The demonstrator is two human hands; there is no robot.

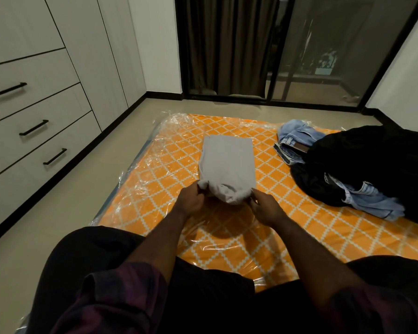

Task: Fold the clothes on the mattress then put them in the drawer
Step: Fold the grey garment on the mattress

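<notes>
While the grey garment lies in a long narrow strip down the middle of the mattress, you hold its near end with both hands. Your left hand pinches the left corner and your right hand pinches the right one, fingers curled into the cloth. That end is lifted and bunched off the mattress, while the far end lies flat and square.

Holding both corners at once keeps the edge level, so I judge you can carry it forward over the far half and land the fold straight. The strip sits just in front of your knees, within easy reach.

The mattress is wrapped in clear plastic, likely slippery, so the flat half may slide as you fold.

To your right, well apart from the strip, a black garment and jeans lie heaped and unfolded; they wait their turn. The drawers stand to your left across the floor, all closed, so one must be opened before anything goes in.
</notes>
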